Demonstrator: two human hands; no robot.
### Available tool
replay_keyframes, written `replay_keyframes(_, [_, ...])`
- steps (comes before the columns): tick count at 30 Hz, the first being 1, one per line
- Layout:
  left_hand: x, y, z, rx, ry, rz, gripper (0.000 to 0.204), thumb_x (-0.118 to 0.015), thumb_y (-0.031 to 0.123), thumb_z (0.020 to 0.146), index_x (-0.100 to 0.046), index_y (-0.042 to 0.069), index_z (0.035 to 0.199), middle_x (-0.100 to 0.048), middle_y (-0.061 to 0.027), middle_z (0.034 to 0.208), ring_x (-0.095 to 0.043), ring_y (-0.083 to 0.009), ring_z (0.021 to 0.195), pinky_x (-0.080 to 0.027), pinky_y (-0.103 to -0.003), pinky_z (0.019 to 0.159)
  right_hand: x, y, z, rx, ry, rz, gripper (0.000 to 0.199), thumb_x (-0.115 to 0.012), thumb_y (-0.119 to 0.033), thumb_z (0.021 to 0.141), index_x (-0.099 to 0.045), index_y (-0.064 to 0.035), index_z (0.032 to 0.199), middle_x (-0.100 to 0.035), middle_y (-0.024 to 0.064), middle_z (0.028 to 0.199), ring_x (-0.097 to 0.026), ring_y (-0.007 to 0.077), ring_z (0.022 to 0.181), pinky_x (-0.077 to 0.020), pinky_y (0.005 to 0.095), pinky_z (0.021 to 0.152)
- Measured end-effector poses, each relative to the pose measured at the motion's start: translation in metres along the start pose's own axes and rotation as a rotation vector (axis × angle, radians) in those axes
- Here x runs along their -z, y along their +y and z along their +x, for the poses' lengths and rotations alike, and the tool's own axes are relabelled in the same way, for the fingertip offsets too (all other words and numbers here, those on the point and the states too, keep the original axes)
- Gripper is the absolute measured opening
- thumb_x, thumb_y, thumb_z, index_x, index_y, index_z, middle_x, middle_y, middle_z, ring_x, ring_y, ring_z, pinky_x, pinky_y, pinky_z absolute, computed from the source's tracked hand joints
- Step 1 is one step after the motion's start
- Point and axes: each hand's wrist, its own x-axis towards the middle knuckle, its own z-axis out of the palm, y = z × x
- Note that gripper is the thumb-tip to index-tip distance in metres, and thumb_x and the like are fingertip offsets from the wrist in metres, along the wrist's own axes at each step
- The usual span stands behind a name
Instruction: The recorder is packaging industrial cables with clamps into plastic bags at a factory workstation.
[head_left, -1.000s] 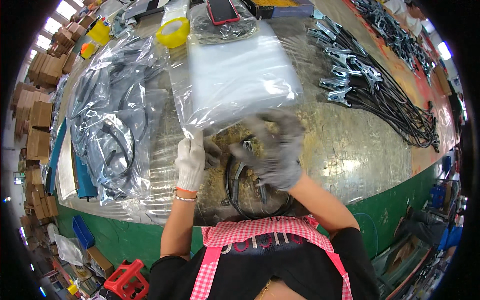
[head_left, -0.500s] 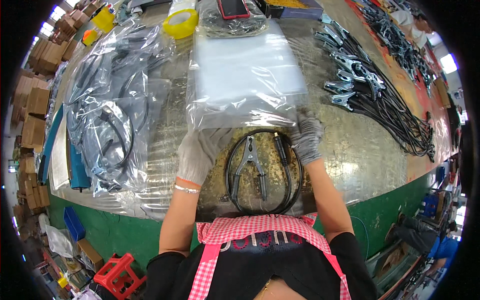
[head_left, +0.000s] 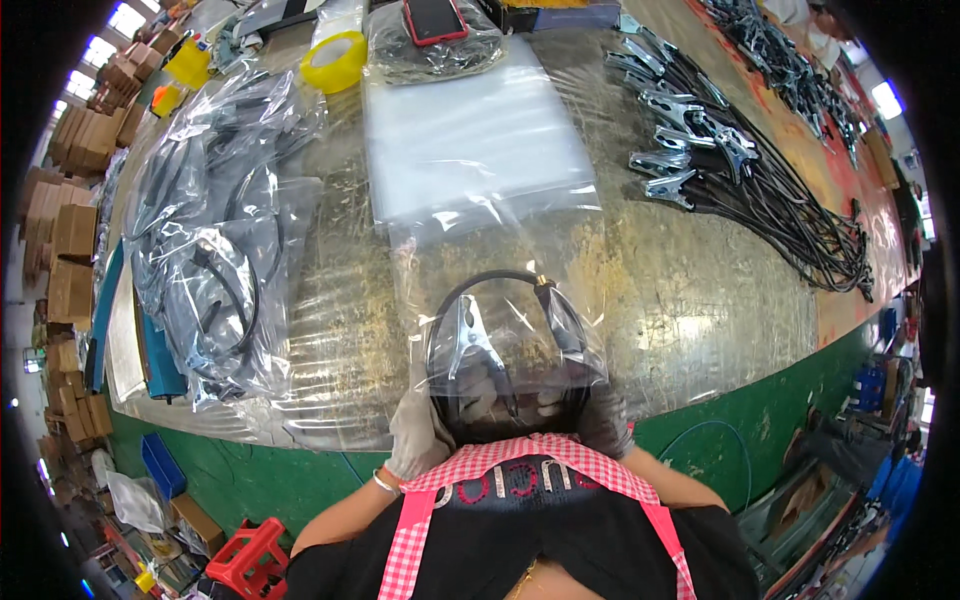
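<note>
A: Where are we with this clamp cable point(head_left: 500, 345)?

B: We judge it is nearly packed. The black cable, coiled in a loop with its metal clamps, sits inside a clear plastic bag point(head_left: 490, 270) at the near edge of the tabletop point(head_left: 690, 300), just in front of our apron point(head_left: 520, 480).

A: And our hands?

B: Our left hand point(head_left: 418, 435), in a white glove, holds the bag's near left side, with the grip closed on the plastic. Our right hand point(head_left: 598, 425), in a grey glove, is at the near right side. It touches the bag, but we cannot tell if its grip is closed, because the apron and the bag hide the fingers.

A: What is done already?

B: On the left lies a pile of filled bags point(head_left: 215, 230) with black cables inside, so we think many pieces are finished. A stack of empty bags point(head_left: 470, 140) lies behind the one in hand.

A: And what is left?

B: On the right, a long row of loose clamp cables point(head_left: 740, 170) waits unpacked. We judge much work remains. This bag's mouth looks open toward us; sealing we cannot see.
</note>
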Motion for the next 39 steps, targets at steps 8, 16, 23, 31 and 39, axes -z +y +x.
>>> replay_keyframes(8, [0.006, -0.004, 0.007, -0.658, 0.148, 1.041, 0.052, -0.056, 0.009, 0.084, -0.037, 0.007, 0.133, -0.063, -0.0226, 0.090, -0.062, -0.0386, 0.081, -0.049, -0.043, 0.067, -0.069, -0.070, 0.015, 0.106, -0.416, 0.637, 0.036, -0.040, -0.032, 0.098, -0.053, -0.0101, 0.122, -0.062, 0.0059, 0.103, -0.058, 0.0191, 0.093, -0.0491, 0.0365, 0.082])
replay_keyframes(16, [0.049, 0.078, -0.050, -0.754, 0.092, 0.438, 0.023, -0.055, 0.020, 0.089, -0.064, 0.006, 0.106, -0.060, -0.0179, 0.107, -0.062, -0.0262, 0.090, -0.049, -0.032, 0.073, -0.028, -0.164, -0.014, 1.074, -0.134, -0.413, 0.039, -0.052, -0.017, 0.090, -0.045, -0.0019, 0.125, -0.054, 0.0083, 0.104, -0.056, 0.0171, 0.080, -0.0516, 0.0319, 0.065])
replay_keyframes(23, [0.091, 0.103, -0.051, -1.075, 0.447, 0.462, 0.024, -0.058, 0.009, 0.085, -0.061, 0.000, 0.107, -0.062, -0.0161, 0.102, -0.063, -0.0288, 0.091, -0.051, -0.033, 0.075, -0.170, -0.201, 0.001, 0.627, -0.418, -0.328, 0.024, -0.054, -0.027, 0.087, -0.056, -0.0033, 0.087, -0.055, 0.0053, 0.077, -0.055, 0.0154, 0.067, -0.0477, 0.0334, 0.054])
replay_keyframes(31, [0.103, 0.105, -0.074, -1.570, 0.128, 0.314, 0.025, -0.059, 0.017, 0.085, -0.055, 0.002, 0.105, -0.059, -0.0199, 0.107, -0.060, -0.0346, 0.101, -0.047, -0.050, 0.087, -0.188, -0.158, 0.075, 0.823, -0.485, -0.192, 0.040, -0.044, -0.024, 0.096, -0.047, -0.0014, 0.129, -0.054, 0.0139, 0.125, -0.055, 0.0239, 0.110, -0.0464, 0.0357, 0.093])
replay_keyframes(39, [0.202, 0.028, -0.056, -0.807, 0.844, 0.676, 0.031, -0.061, 0.023, 0.083, -0.062, 0.006, 0.108, -0.059, -0.0147, 0.112, -0.058, -0.0312, 0.104, -0.047, -0.036, 0.089, -0.071, -0.144, 0.164, 0.838, 0.081, -0.586, 0.038, -0.051, -0.015, 0.092, -0.049, 0.0028, 0.125, -0.056, 0.0166, 0.119, -0.055, 0.0249, 0.108, -0.0443, 0.0355, 0.093])
